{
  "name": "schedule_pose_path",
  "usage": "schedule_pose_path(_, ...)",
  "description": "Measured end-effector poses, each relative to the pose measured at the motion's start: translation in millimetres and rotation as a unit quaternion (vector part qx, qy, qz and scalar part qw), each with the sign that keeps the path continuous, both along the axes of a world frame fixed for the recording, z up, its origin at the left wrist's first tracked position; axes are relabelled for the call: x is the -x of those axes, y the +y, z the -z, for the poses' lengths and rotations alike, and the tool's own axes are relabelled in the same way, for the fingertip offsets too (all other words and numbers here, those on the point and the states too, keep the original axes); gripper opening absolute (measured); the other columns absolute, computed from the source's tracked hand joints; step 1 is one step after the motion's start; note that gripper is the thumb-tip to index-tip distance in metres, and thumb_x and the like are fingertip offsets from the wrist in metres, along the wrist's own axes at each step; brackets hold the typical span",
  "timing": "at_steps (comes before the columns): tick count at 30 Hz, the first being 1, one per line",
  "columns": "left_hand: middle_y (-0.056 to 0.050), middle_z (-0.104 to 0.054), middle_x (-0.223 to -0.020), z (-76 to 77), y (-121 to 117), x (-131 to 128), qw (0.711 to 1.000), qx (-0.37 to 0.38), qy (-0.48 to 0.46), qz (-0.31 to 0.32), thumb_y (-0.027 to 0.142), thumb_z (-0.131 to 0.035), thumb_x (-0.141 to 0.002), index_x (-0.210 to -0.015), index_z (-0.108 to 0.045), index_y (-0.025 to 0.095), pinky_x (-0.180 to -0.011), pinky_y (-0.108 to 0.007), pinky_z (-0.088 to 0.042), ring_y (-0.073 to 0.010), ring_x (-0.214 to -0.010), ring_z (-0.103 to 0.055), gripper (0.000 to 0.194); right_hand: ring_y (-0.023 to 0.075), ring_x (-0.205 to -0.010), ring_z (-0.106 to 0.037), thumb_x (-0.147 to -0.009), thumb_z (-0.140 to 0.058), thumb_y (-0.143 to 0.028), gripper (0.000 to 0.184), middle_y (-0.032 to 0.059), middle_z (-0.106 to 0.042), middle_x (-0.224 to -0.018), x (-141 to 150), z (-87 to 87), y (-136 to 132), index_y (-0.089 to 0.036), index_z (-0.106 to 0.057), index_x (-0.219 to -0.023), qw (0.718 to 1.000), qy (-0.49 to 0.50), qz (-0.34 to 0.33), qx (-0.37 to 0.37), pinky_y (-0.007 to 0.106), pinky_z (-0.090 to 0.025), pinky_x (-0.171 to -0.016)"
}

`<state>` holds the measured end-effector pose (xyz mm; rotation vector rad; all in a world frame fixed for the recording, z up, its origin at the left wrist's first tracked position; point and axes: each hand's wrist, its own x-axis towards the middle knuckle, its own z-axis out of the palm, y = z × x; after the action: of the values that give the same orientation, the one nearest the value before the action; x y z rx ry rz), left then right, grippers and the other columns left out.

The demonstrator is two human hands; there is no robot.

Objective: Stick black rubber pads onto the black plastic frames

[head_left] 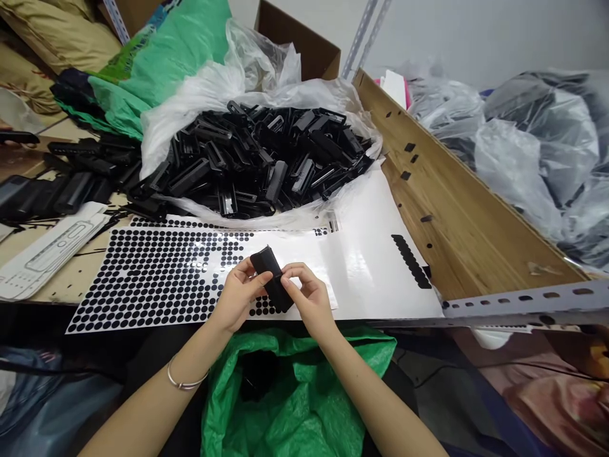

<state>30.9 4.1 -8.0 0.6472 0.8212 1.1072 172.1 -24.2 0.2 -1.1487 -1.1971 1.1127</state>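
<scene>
Between my two hands is a small black plastic casing [270, 270], tilted above the front edge of the table. The fingers of my left hand [240, 291] are closed on its left side, thumb on its face. My right hand [309, 295] pinches at its right edge, and whether a small sticker sits under those fingertips I cannot tell. Beneath the hands lies a white sheet of round black stickers [157, 279], with some dots gone near its middle. To its right is a glossy white backing sheet [366, 273] bearing a short row of black dots [410, 261].
A clear plastic bag [157, 136] spills a heap of black plastic casings [266, 152] behind the sheets. An open green sack [295, 406] is below the table edge. A wooden board [457, 216] bounds the right side. White printed cards [52, 254] lie at left.
</scene>
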Motion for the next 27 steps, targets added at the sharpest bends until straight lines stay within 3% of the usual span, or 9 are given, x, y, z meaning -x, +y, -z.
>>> schedule_pose_path(6, 0.002, -0.068, -0.083, 0.1, 0, 1, 0.999, -0.003, -0.019, -0.027, 0.029, -0.085, -0.06, -0.08, -0.066, 0.018, -0.061, -0.02, -0.055, -0.0114, -0.074, -0.065, 0.03, 0.0182, -0.092, -0.054, -0.086, -0.06, -0.037, 0.018, 0.0033, -0.056, -0.093, 7, -1.7, -2, -0.022, -0.059, -0.076, 1.0, 0.025, 0.013, -0.001, 0.032, -0.046, -0.084)
schedule_pose_path(20, 0.002, -0.069, -0.082, -3.7, 0, 4, 0.999, 0.002, -0.033, -0.041, 0.027, -0.086, -0.059, -0.082, -0.069, 0.019, -0.06, -0.018, -0.055, -0.0104, -0.072, -0.066, 0.03, 0.0173, -0.088, -0.054, -0.083, -0.063, -0.027, 0.009, 0.0024, -0.055, -0.088, 12, -2.5, 5, -0.023, -0.061, -0.075, 0.999, 0.006, 0.016, -0.03, 0.031, -0.048, -0.078)
schedule_pose_path(27, 0.002, -0.069, -0.08, 2.2, 0, 7, 0.999, 0.002, -0.007, -0.036, 0.027, -0.087, -0.058, -0.08, -0.068, 0.018, -0.061, -0.019, -0.055, -0.0101, -0.07, -0.065, 0.031, 0.0179, -0.086, -0.056, -0.077, -0.068, -0.025, 0.013, 0.0017, -0.055, -0.083, 15, 6.4, 8, -0.022, -0.059, -0.067, 0.999, 0.024, 0.038, -0.016, 0.032, -0.049, -0.074)
